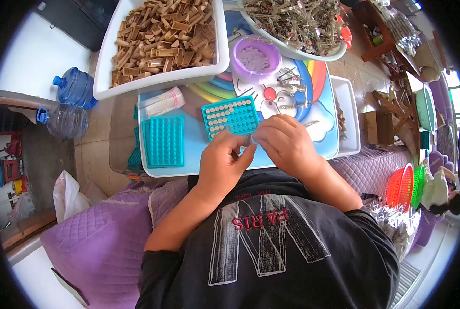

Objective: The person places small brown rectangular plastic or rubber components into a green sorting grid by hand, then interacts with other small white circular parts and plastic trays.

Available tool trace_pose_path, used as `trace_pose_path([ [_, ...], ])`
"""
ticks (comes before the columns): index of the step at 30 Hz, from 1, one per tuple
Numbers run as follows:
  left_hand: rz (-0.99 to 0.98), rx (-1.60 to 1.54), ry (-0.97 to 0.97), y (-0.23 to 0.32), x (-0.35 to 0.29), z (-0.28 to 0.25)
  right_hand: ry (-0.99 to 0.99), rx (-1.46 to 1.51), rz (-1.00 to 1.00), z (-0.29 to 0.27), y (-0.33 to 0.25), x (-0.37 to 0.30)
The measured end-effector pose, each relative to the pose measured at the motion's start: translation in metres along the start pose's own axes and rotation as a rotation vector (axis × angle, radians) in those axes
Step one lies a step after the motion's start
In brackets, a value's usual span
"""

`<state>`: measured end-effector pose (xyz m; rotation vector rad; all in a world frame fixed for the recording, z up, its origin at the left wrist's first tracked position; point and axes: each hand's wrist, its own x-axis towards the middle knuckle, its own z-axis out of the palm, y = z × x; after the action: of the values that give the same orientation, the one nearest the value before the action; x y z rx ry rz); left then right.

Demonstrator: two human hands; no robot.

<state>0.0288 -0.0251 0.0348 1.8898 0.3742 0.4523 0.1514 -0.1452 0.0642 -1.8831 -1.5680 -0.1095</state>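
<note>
My left hand (222,160) and my right hand (287,140) meet just over the near edge of the table. Between the fingertips of both is a small greyish piece (249,139), too small and covered to name. The thumb and fingers of each hand are pinched together. Right beyond them lies a turquoise tray (248,123) with rows of round hollows. Small pale round pieces (217,113) fill its far row and much of its left side. Past the tray stands a purple bowl (275,59) with small white pieces inside. Several silvery pieces (293,88) lie on the tabletop beside it.
More turquoise trays (164,141) are stacked at the table's left, by a clear plastic packet (163,102). A white tub (160,78) of brown trough-shaped pieces stands far left. A pale basin (292,50) heaped with silvery bits stands beyond. Another white bin (349,103) adjoins the right edge.
</note>
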Motion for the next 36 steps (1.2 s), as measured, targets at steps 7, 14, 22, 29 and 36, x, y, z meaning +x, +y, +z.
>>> trace_pose_path([
  [7,-0.293,-0.586,-0.043,-0.018,0.002,-0.015,0.034,0.312,0.297,0.004,0.009,-0.011],
  [14,-0.537,-0.826,-0.058,-0.026,-0.001,-0.011,-0.086,1.258,0.583,0.034,-0.003,-0.024],
  [22,-0.655,-1.208,-0.152,-0.037,-0.005,-0.013,-0.006,1.285,0.581,0.041,-0.005,-0.024],
  [29,-0.664,-1.328,-0.227,-0.040,-0.011,-0.008,0.187,0.851,0.420,0.042,-0.003,-0.015],
  [36,-0.697,-1.337,-0.247,-0.041,-0.012,-0.008,0.226,0.724,0.385,0.046,-0.004,-0.014],
])
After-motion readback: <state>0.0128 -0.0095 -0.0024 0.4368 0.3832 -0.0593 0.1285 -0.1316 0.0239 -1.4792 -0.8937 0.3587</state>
